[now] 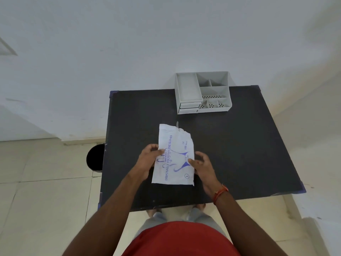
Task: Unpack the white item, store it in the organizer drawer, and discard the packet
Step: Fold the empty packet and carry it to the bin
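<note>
A white packet (174, 157), its top edge torn, is gripped over the black table (239, 148) by both side edges, the left hand (147, 159) and right hand (202, 166) pinching it; an organizer (203, 92) stands beyond, well apart.

A single wide-angle camera sits on the person's head and looks forward and steeply down, so the view falls almost from above onto the dark table (230, 154). The person's own torso fills the bottom edge, with both forearms running up from there toward the middle of the frame. The table's near edge lies close below the lens; its far edge, where the grey organizer (203, 92) stands, lies farther off against the white wall. The lens bends straight lines near the borders (the floor tiles at left curve visibly). There is no second view to overlap with this one.
</note>
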